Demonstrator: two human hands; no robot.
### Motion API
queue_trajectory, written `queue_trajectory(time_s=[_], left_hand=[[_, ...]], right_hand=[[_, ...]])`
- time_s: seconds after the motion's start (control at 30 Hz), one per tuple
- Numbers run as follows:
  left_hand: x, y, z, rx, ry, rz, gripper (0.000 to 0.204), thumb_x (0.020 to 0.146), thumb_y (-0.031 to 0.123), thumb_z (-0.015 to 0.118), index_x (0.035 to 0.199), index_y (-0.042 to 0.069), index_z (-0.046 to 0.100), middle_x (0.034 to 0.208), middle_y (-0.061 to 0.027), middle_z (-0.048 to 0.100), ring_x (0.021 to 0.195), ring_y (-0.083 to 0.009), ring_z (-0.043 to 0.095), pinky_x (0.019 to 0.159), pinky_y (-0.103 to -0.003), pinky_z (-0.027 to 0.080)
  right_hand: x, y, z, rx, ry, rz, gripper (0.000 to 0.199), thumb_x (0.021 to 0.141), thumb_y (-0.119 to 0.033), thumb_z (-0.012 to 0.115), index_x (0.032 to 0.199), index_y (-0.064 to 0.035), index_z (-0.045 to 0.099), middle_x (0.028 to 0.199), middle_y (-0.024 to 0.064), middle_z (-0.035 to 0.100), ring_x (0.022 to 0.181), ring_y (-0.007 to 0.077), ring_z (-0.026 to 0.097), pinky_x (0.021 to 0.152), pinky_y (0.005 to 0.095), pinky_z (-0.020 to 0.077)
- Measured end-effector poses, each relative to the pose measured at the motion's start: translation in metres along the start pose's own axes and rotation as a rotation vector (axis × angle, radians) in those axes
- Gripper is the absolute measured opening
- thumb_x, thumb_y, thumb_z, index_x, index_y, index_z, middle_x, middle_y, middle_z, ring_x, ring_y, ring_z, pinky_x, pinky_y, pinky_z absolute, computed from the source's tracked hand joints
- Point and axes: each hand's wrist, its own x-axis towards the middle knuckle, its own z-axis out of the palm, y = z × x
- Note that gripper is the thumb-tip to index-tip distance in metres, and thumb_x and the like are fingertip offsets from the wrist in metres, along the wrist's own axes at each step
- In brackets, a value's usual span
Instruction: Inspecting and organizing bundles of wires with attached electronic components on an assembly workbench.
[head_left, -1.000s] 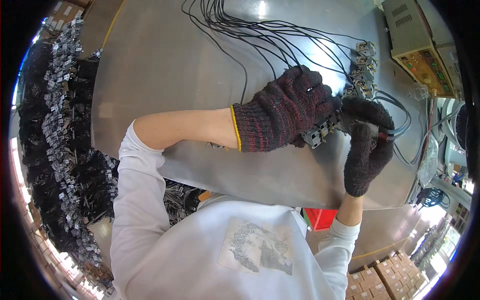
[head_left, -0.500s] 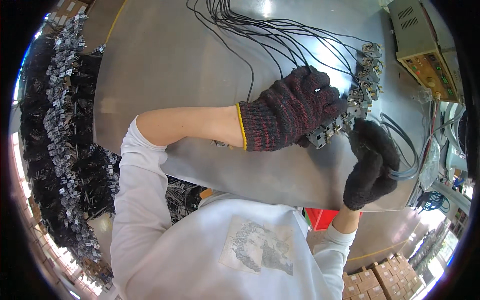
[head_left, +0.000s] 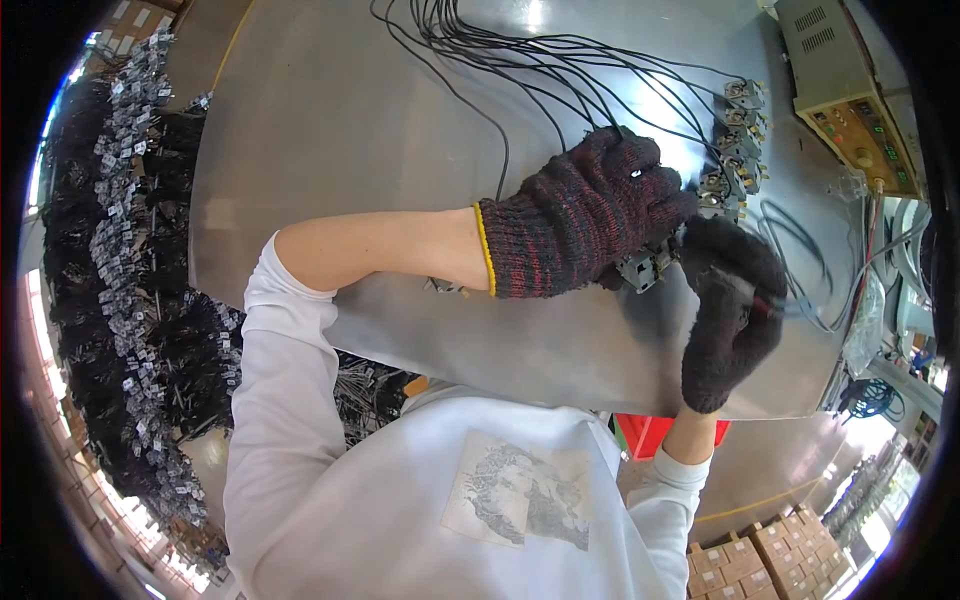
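On the metal table [head_left: 330, 130], the gloved left hand [head_left: 585, 215] closes over a small grey component [head_left: 640, 268], the gloved right hand [head_left: 735, 305] curled just beside it, grip unclear, with black wires [head_left: 520, 60] and more components [head_left: 735, 150] beyond.

A beige test instrument [head_left: 840, 90] with a green display sits at the far right of the metal desk [head_left: 330, 130]. Heaps of black wired parts [head_left: 110, 300] fill the left side. Cardboard boxes [head_left: 760, 565] and a red bin [head_left: 650, 435] lie near right.
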Motion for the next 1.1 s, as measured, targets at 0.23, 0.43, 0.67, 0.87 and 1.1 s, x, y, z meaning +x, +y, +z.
queue_trajectory(time_s=[0.23,0.43,0.67,0.87,1.1], left_hand=[[0.0,0.0,0.002,0.014,-0.046,-0.018,0.104,0.059,0.044,0.092,0.151,0.017,0.051,0.139,-0.0089,0.053,0.133,-0.0335,0.048,0.11,-0.053,0.043],[-0.001,0.0,0.0,-0.002,-0.036,-0.011,0.104,0.061,0.044,0.093,0.152,0.017,0.05,0.139,-0.0091,0.053,0.133,-0.0339,0.048,0.11,-0.053,0.043],[0.0,0.0,-0.002,0.036,-0.071,0.006,0.092,0.072,0.046,0.087,0.15,0.014,0.051,0.139,-0.0092,0.055,0.133,-0.0333,0.044,0.109,-0.052,0.038],[-0.004,0.001,-0.002,0.035,-0.043,0.006,0.089,0.071,0.044,0.087,0.149,0.016,0.052,0.139,-0.0102,0.055,0.133,-0.0332,0.045,0.11,-0.052,0.038],[-0.001,-0.001,0.003,0.035,-0.02,0.007,0.108,0.061,0.048,0.091,0.154,0.019,0.047,0.137,-0.0077,0.053,0.129,-0.0328,0.049,0.108,-0.052,0.044]], right_hand=[[-0.014,0.013,-0.008,-0.111,0.072,0.094,0.049,0.1,-0.028,0.07,0.137,0.0029,0.06,0.129,0.0133,0.068,0.111,0.0207,0.065,0.099,0.0364,0.0512],[-0.023,0.023,-0.014,-0.123,0.132,0.115,0.052,0.105,-0.036,0.063,0.14,0.0023,0.057,0.121,0.0097,0.068,0.096,0.0125,0.061,0.08,0.0302,0.0524],[-0.009,0.018,-0.009,-0.236,0.079,-0.091,0.041,0.105,-0.027,0.063,0.133,0.003,0.064,0.122,0.0141,0.071,0.102,0.0201,0.069,0.088,0.033,0.0567],[-0.019,-0.011,-0.003,0.117,0.03,-0.083,0.038,0.105,-0.023,0.06,0.125,0.0073,0.067,0.122,0.0238,0.073,0.108,0.0367,0.074,0.095,0.0501,0.0612],[-0.017,-0.01,0.009,-0.014,-0.021,0.074,0.05,0.103,-0.037,0.065,0.13,0.0045,0.062,0.123,0.0184,0.071,0.112,0.0284,0.069,0.1,0.042,0.055]])
